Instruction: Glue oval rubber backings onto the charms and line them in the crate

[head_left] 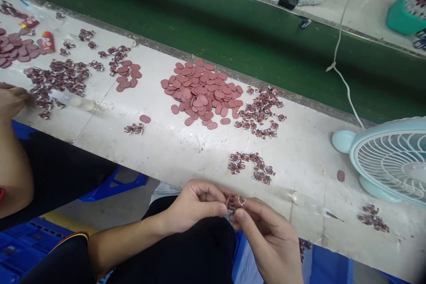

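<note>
Between my two hands, over the table's front edge, is a small brown figure (235,203) with a light ring-like marking. The fingers of my left hand (199,204) pinch its left side, and those of my right hand (266,226) pinch its right side. Beyond my hands, a small group of brown figures (251,166) lies on the white table (186,159). Farther back is a large pile of reddish-brown oval pieces (203,91), with a heap of brown figures (262,111) at its right.
A light blue fan (396,159) stands at the right, near a single oval piece (341,175). Another person's hand (11,100) is at the far left beside more figures (60,77). Across a green gap, another surface holds a teal basket (406,13).
</note>
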A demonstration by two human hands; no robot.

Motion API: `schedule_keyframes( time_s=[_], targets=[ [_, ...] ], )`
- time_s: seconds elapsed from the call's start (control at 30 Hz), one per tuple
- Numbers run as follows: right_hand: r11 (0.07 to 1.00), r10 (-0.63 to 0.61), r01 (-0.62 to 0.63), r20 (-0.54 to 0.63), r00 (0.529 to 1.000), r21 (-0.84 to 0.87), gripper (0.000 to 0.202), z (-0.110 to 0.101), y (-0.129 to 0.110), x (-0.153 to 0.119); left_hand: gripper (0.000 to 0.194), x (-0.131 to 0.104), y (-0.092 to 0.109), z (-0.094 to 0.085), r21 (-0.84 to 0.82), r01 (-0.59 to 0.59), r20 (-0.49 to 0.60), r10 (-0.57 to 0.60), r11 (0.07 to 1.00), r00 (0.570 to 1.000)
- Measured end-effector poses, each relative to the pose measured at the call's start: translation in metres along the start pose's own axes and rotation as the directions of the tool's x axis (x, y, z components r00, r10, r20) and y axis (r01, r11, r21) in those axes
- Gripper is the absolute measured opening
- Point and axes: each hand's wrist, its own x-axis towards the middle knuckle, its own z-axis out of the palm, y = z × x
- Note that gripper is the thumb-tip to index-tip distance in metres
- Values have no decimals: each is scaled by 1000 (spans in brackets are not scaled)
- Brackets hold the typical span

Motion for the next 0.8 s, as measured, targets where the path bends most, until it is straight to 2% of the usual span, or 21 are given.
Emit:
schedule_keyframes(
  time_s=[0.2, 0.4, 0.5, 0.63, 0.8],
  targets=[
    [998, -28, 26, -37, 999, -50, 18, 1, -8, -1, 5, -2, 1, 5, 55, -30, -41, 33, 998, 999],
    [995, 93, -90, -114, 989, 37, 16, 11, -17, -1, 6, -5, 1, 1, 88, -69, -24, 71, 994, 997],
    [997, 67, -64, -104, 992, 34, 14, 14, -18, -2, 11, -5, 0, -2, 87, -50, -14, 52, 995, 999],
    [1000, 2, -2, -108, 994, 1, 13, 14, -16, -4, 8, -3, 2, -2, 74, -24, -42, 28, 997, 999],
    [1000, -15, 17, -87, 996, 16, 13, 14, -9, -6, 3, -5, 7, 3, 105, -47, -91, 56, 993, 994]
  ],
)
